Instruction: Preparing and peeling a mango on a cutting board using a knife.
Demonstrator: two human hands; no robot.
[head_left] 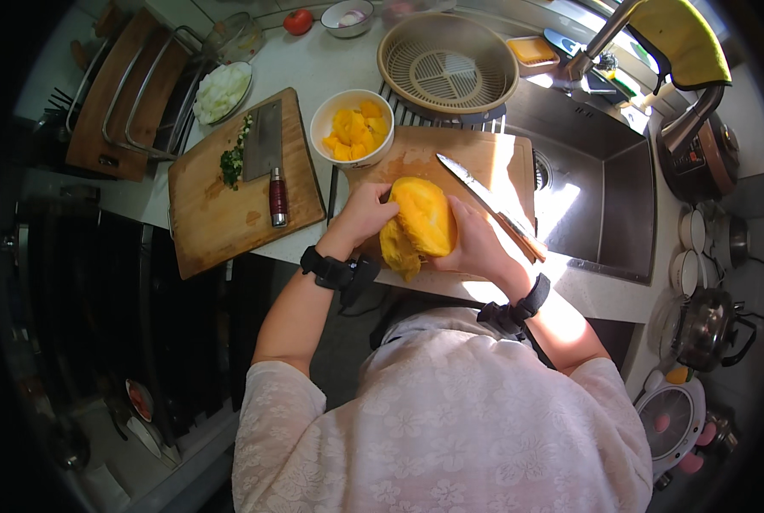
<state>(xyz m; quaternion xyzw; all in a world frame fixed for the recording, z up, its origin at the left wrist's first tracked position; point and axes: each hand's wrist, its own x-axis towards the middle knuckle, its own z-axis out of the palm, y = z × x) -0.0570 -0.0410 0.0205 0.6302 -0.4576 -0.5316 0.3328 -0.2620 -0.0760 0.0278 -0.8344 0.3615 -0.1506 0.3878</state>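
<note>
Between my two hands is a large orange-yellow mango (427, 218), held over the near edge of a wooden cutting board (493, 158). A limp yellow flap hangs down from its lower left side. My left hand (366, 211) is closed on its left side, thumb at the top. My right hand (479, 243) wraps round the right side, its fingers partly hidden behind the fruit. Right of it, a knife with a wooden handle (531, 241) lies slantwise on the board. A white bowl (322, 128) with yellow fruit pieces stands at the board's far left corner.
A second board (202, 205) on the left carries a cleaver (265, 141) and chopped greens (231, 165). Behind it sits a plate of pale chopped pieces (221, 92). A beige strainer basket (448, 64) stands at the back, with the sink (608, 197) at right.
</note>
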